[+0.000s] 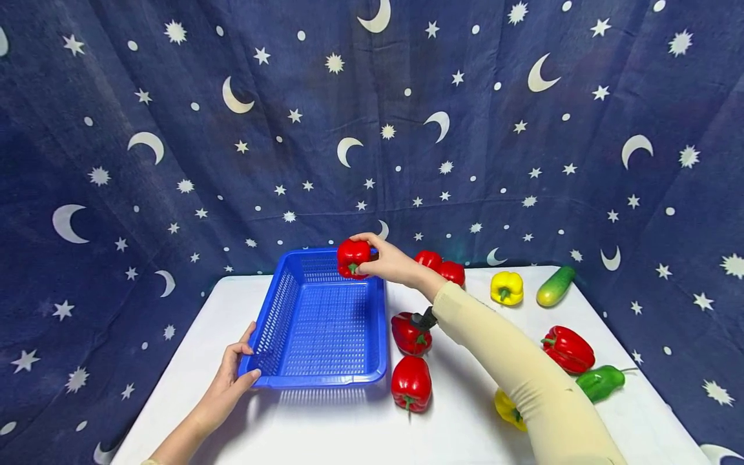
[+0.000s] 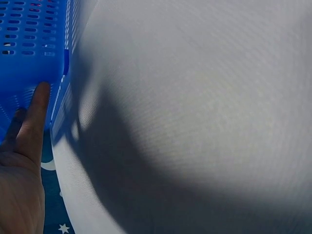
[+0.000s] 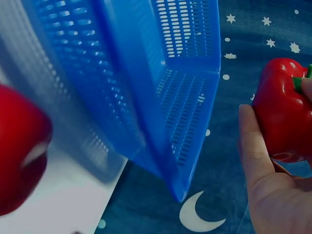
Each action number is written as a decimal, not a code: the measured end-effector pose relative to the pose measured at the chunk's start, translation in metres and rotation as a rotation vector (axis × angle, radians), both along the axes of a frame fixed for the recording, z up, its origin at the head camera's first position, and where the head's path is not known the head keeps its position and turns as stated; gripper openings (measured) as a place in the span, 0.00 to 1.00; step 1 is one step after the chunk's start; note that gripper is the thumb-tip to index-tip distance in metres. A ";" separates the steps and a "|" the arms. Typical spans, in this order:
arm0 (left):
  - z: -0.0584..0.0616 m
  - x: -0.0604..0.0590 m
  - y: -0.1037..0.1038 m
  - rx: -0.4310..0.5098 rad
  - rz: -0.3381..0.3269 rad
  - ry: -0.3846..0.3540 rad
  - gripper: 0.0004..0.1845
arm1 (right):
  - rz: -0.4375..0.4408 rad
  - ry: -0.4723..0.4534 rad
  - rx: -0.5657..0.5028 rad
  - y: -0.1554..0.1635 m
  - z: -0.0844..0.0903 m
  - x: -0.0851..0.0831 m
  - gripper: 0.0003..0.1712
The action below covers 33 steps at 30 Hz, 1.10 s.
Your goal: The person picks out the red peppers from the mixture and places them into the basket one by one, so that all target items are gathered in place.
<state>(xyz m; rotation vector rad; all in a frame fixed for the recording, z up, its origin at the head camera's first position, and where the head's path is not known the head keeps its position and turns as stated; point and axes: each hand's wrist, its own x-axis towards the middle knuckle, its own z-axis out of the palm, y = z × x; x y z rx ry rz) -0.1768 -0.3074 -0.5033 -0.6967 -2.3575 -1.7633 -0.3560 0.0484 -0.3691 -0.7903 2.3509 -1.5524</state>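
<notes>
You are gripping a red pepper (image 1: 352, 257) in your right hand (image 1: 391, 261) over the basket (image 1: 290, 294)'s far rim; your left hand (image 1: 231, 378) is gripping its near corner. Next, lower and release.

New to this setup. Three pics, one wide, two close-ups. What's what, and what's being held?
No machine here: a person works with bare hands and wears three cameras. The wide picture comes from the head camera, looking down at a white table in front of a star-and-moon cloth. The two close-ups come from cameras on each wrist.

The left hand grips the near left corner of a blue basket; the left wrist view shows one of its fingers against the basket's wall. The right hand holds a red pepper over the basket's far rim; the right wrist view shows the same pepper up close.

On the table to the right lie more red peppers, two yellow ones, a green one and a cucumber.
</notes>
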 end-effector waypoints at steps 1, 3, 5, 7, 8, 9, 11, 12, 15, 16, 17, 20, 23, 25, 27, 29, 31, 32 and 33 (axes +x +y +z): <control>0.000 0.000 0.000 0.002 0.001 0.002 0.18 | 0.006 -0.004 0.003 -0.003 0.000 -0.001 0.36; -0.001 -0.001 -0.001 0.005 0.000 0.004 0.18 | 0.013 -0.004 0.012 -0.010 0.000 -0.004 0.36; -0.002 -0.002 0.000 0.002 -0.002 0.006 0.18 | 0.017 -0.003 0.014 -0.015 0.000 -0.006 0.36; -0.002 -0.004 0.000 -0.003 -0.001 0.006 0.18 | 0.023 0.003 0.004 -0.021 0.000 -0.009 0.37; -0.002 -0.004 0.000 -0.005 -0.003 0.007 0.18 | 0.025 0.004 -0.005 -0.025 0.000 -0.010 0.37; -0.002 -0.004 0.000 -0.005 -0.004 0.007 0.18 | 0.025 0.004 -0.010 -0.028 0.000 -0.011 0.37; -0.002 -0.005 0.000 -0.007 -0.002 0.007 0.18 | 0.025 -0.002 -0.025 -0.036 0.001 -0.013 0.38; -0.002 -0.004 0.000 -0.012 0.001 0.008 0.18 | 0.024 -0.005 -0.031 -0.041 0.001 -0.013 0.38; -0.001 -0.003 0.000 -0.018 0.011 0.004 0.18 | 0.013 -0.015 -0.038 -0.055 0.000 -0.016 0.38; -0.002 -0.002 0.000 -0.019 0.010 0.002 0.18 | 0.012 -0.022 -0.043 -0.060 0.000 -0.017 0.38; -0.002 -0.001 0.000 -0.022 0.012 -0.002 0.19 | 0.009 -0.025 -0.045 -0.064 -0.001 -0.017 0.38; -0.002 0.001 0.000 -0.016 0.008 -0.016 0.19 | 0.011 -0.051 -0.060 -0.079 -0.005 -0.017 0.38; -0.003 0.001 0.000 -0.016 0.010 -0.019 0.19 | 0.012 -0.084 -0.065 -0.093 -0.010 -0.016 0.39; -0.003 0.001 0.000 -0.016 0.010 -0.013 0.19 | 0.006 -0.115 -0.067 -0.101 -0.012 -0.015 0.39; -0.004 0.001 0.000 -0.019 0.011 -0.008 0.19 | -0.004 -0.150 -0.074 -0.108 -0.016 -0.014 0.39; -0.003 0.000 0.000 -0.019 0.015 -0.005 0.19 | -0.011 -0.188 -0.093 -0.113 -0.021 -0.014 0.40; -0.003 0.000 0.000 -0.020 0.021 -0.011 0.19 | -0.019 -0.222 -0.106 -0.118 -0.026 -0.015 0.41; -0.002 0.000 0.000 -0.023 0.021 -0.012 0.19 | -0.021 -0.227 -0.114 -0.120 -0.029 -0.016 0.42; -0.002 0.000 0.000 -0.024 0.022 -0.013 0.19 | -0.027 -0.222 -0.113 -0.122 -0.032 -0.017 0.43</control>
